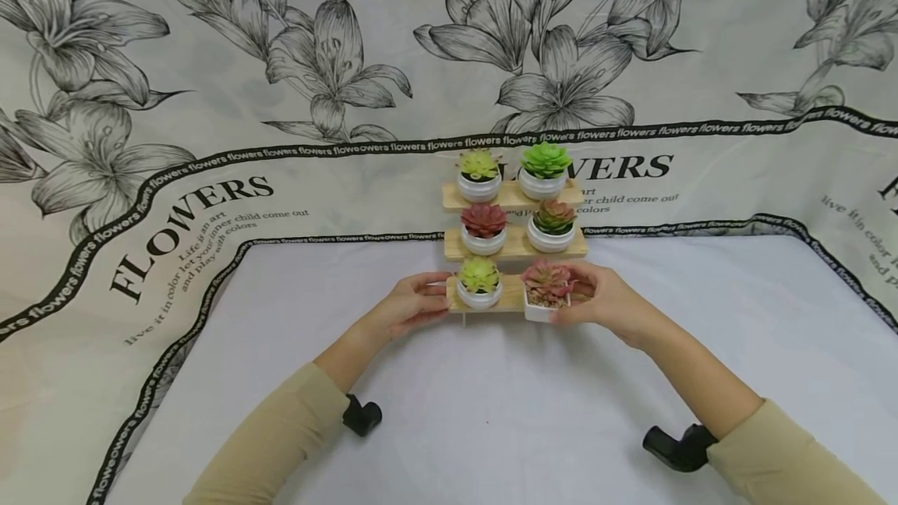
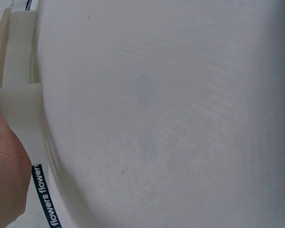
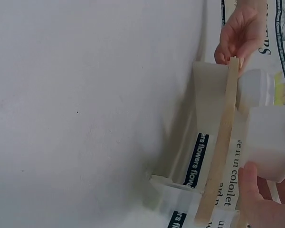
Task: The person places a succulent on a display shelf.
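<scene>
A three-tier stand with wooden shelves (image 1: 505, 301) holds small potted succulents. My left hand (image 1: 407, 306) pinches the left end of the bottom shelf between thumb and fingers; the right wrist view shows this hand (image 3: 242, 35) at the board's far end. In my right hand (image 1: 603, 298) is a square white pot (image 3: 270, 142) with a pink succulent (image 1: 547, 279). The pot is over the right part of the bottom shelf, with a narrow gap beneath it in the right wrist view. Beside it on that shelf sits a round white pot with a yellow-green succulent (image 1: 479, 277).
The middle shelf (image 1: 505, 244) bears a dark red succulent (image 1: 484, 220) and a green-red one (image 1: 554, 217). On the top shelf (image 1: 512, 195) stand a yellow-green succulent (image 1: 479, 165) and a bright green one (image 1: 546, 160). Flower-printed cloth (image 1: 351, 193) hangs behind the white table (image 1: 477, 411).
</scene>
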A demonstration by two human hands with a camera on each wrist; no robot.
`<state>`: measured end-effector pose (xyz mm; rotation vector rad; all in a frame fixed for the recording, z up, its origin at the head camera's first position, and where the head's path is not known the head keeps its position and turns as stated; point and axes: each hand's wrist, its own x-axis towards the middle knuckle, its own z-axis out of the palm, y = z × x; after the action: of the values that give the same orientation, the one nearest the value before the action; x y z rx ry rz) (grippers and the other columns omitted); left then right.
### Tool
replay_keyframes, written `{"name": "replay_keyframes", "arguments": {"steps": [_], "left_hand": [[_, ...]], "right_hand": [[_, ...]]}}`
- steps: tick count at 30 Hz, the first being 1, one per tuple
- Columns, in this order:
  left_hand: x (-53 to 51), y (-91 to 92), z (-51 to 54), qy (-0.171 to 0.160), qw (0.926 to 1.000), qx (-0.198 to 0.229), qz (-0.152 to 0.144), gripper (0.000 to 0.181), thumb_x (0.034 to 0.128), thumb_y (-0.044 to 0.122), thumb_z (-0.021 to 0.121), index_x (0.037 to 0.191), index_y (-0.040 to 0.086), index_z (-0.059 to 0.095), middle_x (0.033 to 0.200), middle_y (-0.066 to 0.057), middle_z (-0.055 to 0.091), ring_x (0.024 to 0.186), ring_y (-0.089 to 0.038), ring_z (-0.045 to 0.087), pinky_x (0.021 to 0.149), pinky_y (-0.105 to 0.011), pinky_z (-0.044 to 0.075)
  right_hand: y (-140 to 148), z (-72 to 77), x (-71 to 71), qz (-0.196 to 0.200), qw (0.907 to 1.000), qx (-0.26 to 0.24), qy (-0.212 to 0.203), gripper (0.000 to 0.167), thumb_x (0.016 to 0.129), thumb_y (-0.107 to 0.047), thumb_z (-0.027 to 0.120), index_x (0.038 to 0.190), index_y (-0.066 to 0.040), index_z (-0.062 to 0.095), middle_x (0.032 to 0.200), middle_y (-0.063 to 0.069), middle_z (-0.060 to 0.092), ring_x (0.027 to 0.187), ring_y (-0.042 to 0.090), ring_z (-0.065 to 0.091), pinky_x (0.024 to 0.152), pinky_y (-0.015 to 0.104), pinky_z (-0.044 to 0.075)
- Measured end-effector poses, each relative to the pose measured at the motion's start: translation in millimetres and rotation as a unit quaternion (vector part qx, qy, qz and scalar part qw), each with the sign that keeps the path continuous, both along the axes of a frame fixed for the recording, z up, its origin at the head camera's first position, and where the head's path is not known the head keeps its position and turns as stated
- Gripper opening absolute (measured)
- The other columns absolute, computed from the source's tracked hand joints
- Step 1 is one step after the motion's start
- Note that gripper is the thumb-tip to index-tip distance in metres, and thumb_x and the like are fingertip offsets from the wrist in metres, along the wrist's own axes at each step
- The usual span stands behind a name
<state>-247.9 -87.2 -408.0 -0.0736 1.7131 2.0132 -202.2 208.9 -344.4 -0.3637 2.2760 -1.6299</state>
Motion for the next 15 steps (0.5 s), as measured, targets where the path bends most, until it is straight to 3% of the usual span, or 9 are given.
{"name": "replay_keyframes", "arguments": {"steps": [7, 15], "left_hand": [[-0.3, 1.3, -0.5, -0.008, 0.9999, 0.001, 0.007, 0.052, 0.0871, -0.013, 0.053, 0.137, 0.0, 0.043, 0.111, -0.012, 0.054, 0.088, -0.015, 0.058, 0.078, -0.026, 0.054], [-0.2, 1.4, 1.1, -0.008, 1.0, 0.003, 0.006, 0.053, 0.0869, -0.013, 0.054, 0.137, 0.0, 0.043, 0.111, -0.012, 0.054, 0.087, -0.015, 0.059, 0.077, -0.025, 0.054]], "right_hand": [[0.8, -9.4, -14.3, -0.015, 0.9996, -0.014, -0.02, 0.074, 0.075, -0.003, 0.074, 0.137, 0.007, 0.035, 0.118, 0.019, 0.055, 0.097, 0.011, 0.057, 0.081, 0.024, 0.051], [0.5, -11.3, -22.3, -0.008, 0.9997, -0.013, -0.021, 0.079, 0.076, -0.004, 0.074, 0.14, 0.008, 0.03, 0.134, 0.027, 0.043, 0.116, 0.024, 0.048, 0.091, 0.022, 0.045]]}}
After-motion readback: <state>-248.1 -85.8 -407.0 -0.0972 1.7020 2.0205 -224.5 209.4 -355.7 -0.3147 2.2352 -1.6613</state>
